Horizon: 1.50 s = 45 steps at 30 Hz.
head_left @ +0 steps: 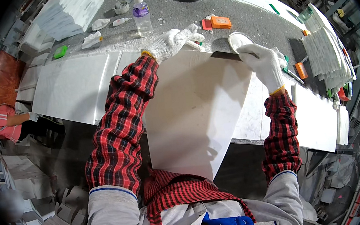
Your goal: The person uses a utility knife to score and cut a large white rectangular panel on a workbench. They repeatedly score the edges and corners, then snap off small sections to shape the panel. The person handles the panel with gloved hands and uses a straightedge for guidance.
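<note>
Both hands (217, 50) clamped on white slab's (193, 115) far edge, long axis toward person.

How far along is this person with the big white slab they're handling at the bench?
Done: other white slabs already lie flat on the grey bench. In hand: the left hand and right hand, both gloved, grip the far edge of the large white slab, which is tilted, its near end over the bench edge. Left: it is not yet lying flat.

slab (193, 111) white | gloves (174, 42) white | sleeves (122, 128) red-black plaid | block (221, 22) orange
</note>
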Tool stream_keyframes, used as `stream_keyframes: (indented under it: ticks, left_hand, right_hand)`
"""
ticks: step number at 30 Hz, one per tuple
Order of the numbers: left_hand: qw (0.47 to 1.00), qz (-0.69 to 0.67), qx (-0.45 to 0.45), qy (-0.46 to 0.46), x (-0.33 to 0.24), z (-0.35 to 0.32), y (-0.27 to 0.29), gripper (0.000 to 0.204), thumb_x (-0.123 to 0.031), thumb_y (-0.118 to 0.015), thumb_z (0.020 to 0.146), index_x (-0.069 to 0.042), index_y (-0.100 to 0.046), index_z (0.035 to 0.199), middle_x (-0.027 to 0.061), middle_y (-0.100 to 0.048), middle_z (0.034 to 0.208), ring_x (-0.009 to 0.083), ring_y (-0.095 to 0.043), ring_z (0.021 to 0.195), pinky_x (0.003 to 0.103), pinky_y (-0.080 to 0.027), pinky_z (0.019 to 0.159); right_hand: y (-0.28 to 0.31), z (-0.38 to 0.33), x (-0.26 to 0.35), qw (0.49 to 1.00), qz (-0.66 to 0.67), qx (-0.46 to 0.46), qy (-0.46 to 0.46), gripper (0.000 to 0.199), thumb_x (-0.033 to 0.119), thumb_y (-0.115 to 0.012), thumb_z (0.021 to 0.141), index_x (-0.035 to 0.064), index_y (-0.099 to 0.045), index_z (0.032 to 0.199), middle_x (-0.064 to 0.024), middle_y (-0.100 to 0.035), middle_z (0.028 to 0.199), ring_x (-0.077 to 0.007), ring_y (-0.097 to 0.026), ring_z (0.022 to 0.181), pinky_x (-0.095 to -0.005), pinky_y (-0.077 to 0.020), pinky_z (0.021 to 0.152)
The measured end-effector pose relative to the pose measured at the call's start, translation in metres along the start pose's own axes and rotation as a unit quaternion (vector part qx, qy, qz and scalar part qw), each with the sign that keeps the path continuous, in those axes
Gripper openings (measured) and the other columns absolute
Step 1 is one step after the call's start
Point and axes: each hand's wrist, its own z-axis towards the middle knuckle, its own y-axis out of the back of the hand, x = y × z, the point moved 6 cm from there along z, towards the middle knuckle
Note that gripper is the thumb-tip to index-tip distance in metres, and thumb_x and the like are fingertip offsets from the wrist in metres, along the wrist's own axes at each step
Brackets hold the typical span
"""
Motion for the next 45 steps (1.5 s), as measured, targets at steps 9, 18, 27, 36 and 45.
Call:
stream_keyframes:
  ticks: [9,18,27,36,45]
  left_hand:
    - [0.992,0.083,-0.095,0.022,0.028,-0.001,0.012,0.07,-0.067,-0.036,0.104,-0.011,-0.074,0.124,0.0195,-0.076,0.107,0.032,-0.066,0.104,0.039,-0.047,0.098]
    - [0.997,-0.058,-0.015,0.039,-0.051,-0.029,0.002,0.082,-0.072,-0.033,0.103,-0.004,-0.068,0.133,0.0123,-0.078,0.113,0.0168,-0.066,0.107,0.03,-0.041,0.107]
    - [0.992,-0.122,0.01,0.033,-0.032,-0.01,-0.01,0.07,-0.053,-0.032,0.111,0.005,-0.063,0.135,0.0179,-0.074,0.116,0.0196,-0.07,0.108,0.032,-0.052,0.099]
    - [0.988,0.136,-0.068,0.003,-0.032,-0.024,0.011,0.063,-0.054,-0.037,0.11,-0.004,-0.068,0.132,0.0118,-0.076,0.113,0.0187,-0.069,0.107,0.035,-0.05,0.099]
    - [0.988,0.085,-0.105,-0.068,-0.011,-0.017,0.01,0.059,-0.06,-0.041,0.105,-0.013,-0.074,0.119,0.0215,-0.069,0.096,0.036,-0.067,0.09,0.044,-0.05,0.084]
  right_hand:
    - [0.071,-0.003,-0.112,0.969,0.16,-0.147,-0.117,0.022,0.014,-0.07,0.094,0.0053,-0.078,0.113,0.0005,-0.07,0.086,-0.0048,-0.059,0.068,-0.0204,-0.0443,0.058]
    - [0.017,0.037,-0.212,0.936,-0.198,-0.195,-0.218,0.026,0.035,-0.069,0.087,0.0181,-0.082,0.101,-0.0122,-0.077,0.1,-0.0317,-0.074,0.097,-0.0405,-0.0566,0.087]
    - [0.011,0.017,-0.2,0.936,-0.157,-0.233,-0.214,0.038,0.046,-0.061,0.096,0.0176,-0.076,0.117,-0.0148,-0.075,0.108,-0.0347,-0.071,0.106,-0.0422,-0.0546,0.092]
    - [0.005,-0.086,-0.207,0.919,0.161,-0.281,-0.223,0.032,0.029,-0.066,0.1,0.0042,-0.074,0.118,-0.0047,-0.073,0.091,-0.0129,-0.067,0.07,-0.0279,-0.0518,0.064]
    - [0.033,-0.016,-0.114,0.97,0.127,-0.153,-0.143,0.03,0.026,-0.066,0.101,0.0041,-0.073,0.12,-0.0041,-0.074,0.095,-0.0085,-0.065,0.068,-0.0234,-0.0498,0.059]
